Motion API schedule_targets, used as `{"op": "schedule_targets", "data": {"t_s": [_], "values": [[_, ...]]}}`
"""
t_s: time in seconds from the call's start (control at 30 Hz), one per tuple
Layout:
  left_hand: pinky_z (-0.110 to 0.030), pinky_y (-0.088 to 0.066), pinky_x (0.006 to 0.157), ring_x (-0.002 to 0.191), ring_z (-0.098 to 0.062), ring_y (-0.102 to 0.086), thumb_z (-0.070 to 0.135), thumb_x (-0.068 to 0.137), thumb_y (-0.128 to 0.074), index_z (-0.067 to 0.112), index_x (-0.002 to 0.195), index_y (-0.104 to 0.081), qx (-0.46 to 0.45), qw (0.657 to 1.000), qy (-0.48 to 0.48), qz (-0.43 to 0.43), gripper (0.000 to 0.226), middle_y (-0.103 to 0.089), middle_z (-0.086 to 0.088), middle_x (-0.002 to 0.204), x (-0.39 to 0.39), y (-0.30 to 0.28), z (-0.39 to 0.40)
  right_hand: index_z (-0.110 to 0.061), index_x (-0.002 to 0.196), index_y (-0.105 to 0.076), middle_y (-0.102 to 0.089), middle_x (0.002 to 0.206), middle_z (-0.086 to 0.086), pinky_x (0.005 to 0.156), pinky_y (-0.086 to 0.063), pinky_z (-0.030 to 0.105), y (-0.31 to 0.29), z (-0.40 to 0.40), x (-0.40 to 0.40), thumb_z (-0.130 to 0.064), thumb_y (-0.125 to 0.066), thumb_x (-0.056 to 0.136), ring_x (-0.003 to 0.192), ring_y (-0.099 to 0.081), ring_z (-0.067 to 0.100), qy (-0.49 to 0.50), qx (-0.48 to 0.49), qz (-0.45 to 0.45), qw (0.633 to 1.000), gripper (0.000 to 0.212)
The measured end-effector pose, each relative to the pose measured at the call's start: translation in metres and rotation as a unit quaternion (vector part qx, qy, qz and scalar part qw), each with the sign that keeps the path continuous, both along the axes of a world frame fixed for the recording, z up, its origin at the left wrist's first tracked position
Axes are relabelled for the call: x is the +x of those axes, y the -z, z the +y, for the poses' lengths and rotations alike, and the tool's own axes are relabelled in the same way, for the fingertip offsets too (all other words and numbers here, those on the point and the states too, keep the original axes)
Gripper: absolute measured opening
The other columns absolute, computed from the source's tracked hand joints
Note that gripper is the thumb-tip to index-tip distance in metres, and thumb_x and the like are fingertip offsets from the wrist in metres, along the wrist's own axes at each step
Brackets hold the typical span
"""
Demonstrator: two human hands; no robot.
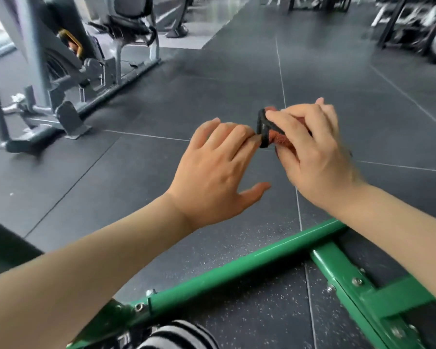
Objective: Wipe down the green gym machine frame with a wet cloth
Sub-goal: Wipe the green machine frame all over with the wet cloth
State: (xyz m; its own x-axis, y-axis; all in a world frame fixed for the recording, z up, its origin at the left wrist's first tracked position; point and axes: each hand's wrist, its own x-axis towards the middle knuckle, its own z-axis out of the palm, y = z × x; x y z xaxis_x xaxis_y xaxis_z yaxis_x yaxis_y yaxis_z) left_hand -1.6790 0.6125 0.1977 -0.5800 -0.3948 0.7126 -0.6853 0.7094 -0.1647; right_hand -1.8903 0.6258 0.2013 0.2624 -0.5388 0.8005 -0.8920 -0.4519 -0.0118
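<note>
The right hand [312, 149] is gripping a small reddish cloth [278, 137] with a dark edge, up in the air at about 1 o'clock. The left hand [217, 167] is relaxed, its fingertips touching the dark edge. The green frame [237, 268] is lying low at 6 o'clock, well apart. The bunched cloth is risking to slip down onto the dusty floor [161, 117], because the grip is covering only part of it.

Bare forearms [111, 260], black-and-white striped garment [176, 336]
</note>
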Motion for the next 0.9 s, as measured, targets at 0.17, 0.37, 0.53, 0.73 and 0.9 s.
{"op": "schedule_targets", "data": {"t_s": [0.17, 0.37, 0.53, 0.73, 0.9], "values": [[-0.052, -0.037, 0.115, 0.119, -0.032, -0.061, 0.058, 0.086, -0.071, 0.006, 0.127, -0.068, -0.065, 0.996, -0.054, -0.008, 0.066, -0.066, -0.008, 0.123, 0.085, -0.068, 0.042, 0.002, 0.133, -0.065, -0.062, 0.116, 0.025, 0.116, -0.031, 0.070, -0.062, 0.017, 0.079, 0.010, -0.068, 0.089, 0.106, -0.046, 0.035, -0.080, -0.054, -0.012, 0.995, 0.045], [-0.044, -0.042, 0.106, 0.124, -0.028, -0.057, 0.055, 0.087, -0.072, 0.008, 0.129, -0.068, -0.079, 0.989, -0.119, -0.032, 0.063, -0.065, -0.007, 0.126, 0.175, -0.121, 0.096, -0.006, 0.139, -0.057, -0.060, 0.119, 0.023, 0.116, -0.032, 0.069, -0.098, 0.033, 0.165, -0.005, -0.062, 0.097, 0.105, -0.053, 0.045, -0.171, -0.099, -0.011, 0.980, 0.042], [-0.036, -0.035, 0.118, 0.126, -0.031, -0.057, 0.047, 0.094, -0.070, 0.002, 0.127, -0.068, -0.103, 0.986, -0.125, -0.049, 0.056, -0.066, -0.012, 0.126, 0.226, -0.143, 0.127, -0.009, 0.140, -0.054, -0.059, 0.122, 0.020, 0.115, -0.033, 0.069, -0.125, 0.041, 0.232, -0.001, -0.062, 0.095, 0.110, -0.055, 0.045, -0.229, -0.111, -0.026, 0.967, 0.047], [-0.047, -0.039, 0.117, 0.129, -0.027, -0.060, 0.048, 0.093, -0.071, 0.007, 0.122, -0.074, -0.205, 0.965, -0.149, -0.068, 0.050, -0.070, -0.009, 0.125, 0.280, -0.186, 0.145, -0.010, 0.142, -0.054, -0.056, 0.127, 0.014, 0.117, -0.035, 0.061, -0.172, 0.057, 0.267, -0.009, -0.062, 0.100, 0.116, -0.054, 0.039, -0.266, -0.162, 0.003, 0.950, 0.043], [-0.049, -0.034, 0.121, 0.133, -0.025, -0.055, 0.053, 0.090, -0.071, 0.010, 0.130, -0.071, -0.267, 0.942, -0.196, -0.056, 0.059, -0.070, -0.008, 0.127, 0.309, -0.236, 0.149, -0.009, 0.139, -0.054, -0.061, 0.125, 0.020, 0.117, -0.035, 0.043, -0.233, 0.073, 0.281, -0.008, -0.062, 0.100, 0.113, -0.055, 0.041, -0.255, -0.232, 0.010, 0.939, 0.040]]}}
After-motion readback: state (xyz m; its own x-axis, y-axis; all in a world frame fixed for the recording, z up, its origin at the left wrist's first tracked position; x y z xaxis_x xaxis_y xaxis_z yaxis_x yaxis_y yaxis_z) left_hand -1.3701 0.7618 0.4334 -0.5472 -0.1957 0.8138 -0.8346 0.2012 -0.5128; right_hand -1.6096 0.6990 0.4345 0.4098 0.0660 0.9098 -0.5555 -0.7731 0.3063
